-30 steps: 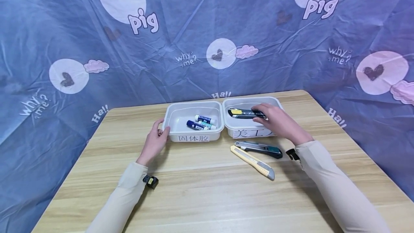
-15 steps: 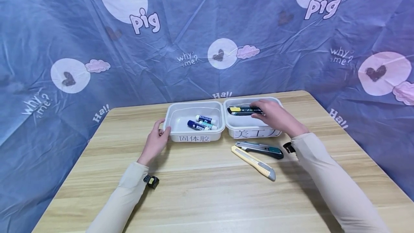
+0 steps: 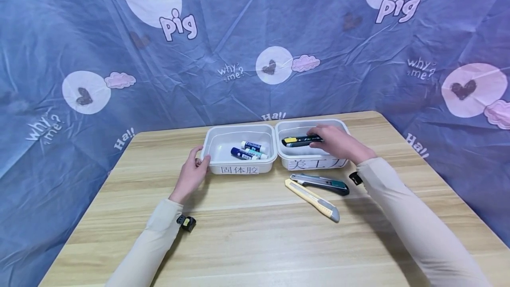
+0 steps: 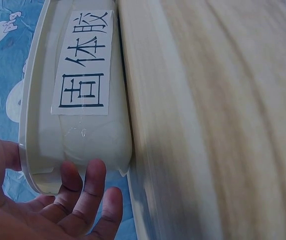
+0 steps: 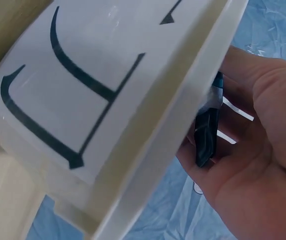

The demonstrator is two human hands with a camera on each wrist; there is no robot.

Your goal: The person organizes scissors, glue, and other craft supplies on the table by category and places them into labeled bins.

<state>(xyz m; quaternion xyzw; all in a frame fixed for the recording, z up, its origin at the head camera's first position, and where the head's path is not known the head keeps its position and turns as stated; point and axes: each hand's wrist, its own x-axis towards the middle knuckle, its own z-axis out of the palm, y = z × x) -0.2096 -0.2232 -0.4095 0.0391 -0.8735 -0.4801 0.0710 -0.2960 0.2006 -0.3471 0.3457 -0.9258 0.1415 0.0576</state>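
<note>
My right hand (image 3: 336, 141) reaches over the right white plastic box (image 3: 316, 157) and grips one end of a black utility knife (image 3: 296, 141) with a yellow slider. The knife lies level, below the rim line inside that box. In the right wrist view, the dark end of the utility knife (image 5: 206, 132) shows between the fingers and thumb behind the rim. My left hand (image 3: 190, 175) pinches the left corner of the left white plastic box (image 3: 239, 163), thumb over the rim and fingers (image 4: 93, 185) against the outer wall. Several glue sticks (image 3: 244, 154) lie in that left box.
On the wooden table (image 3: 239, 234), in front of the right box, lie a black and green utility knife (image 3: 320, 183) and a yellow utility knife (image 3: 312, 199). Both boxes carry paper labels with Chinese characters. A blue patterned cloth (image 3: 223, 48) hangs behind the table.
My right hand has moved slightly back and left, then lowered the black utility knife further into the right box. The left hand keeps its hold on the left box.
</note>
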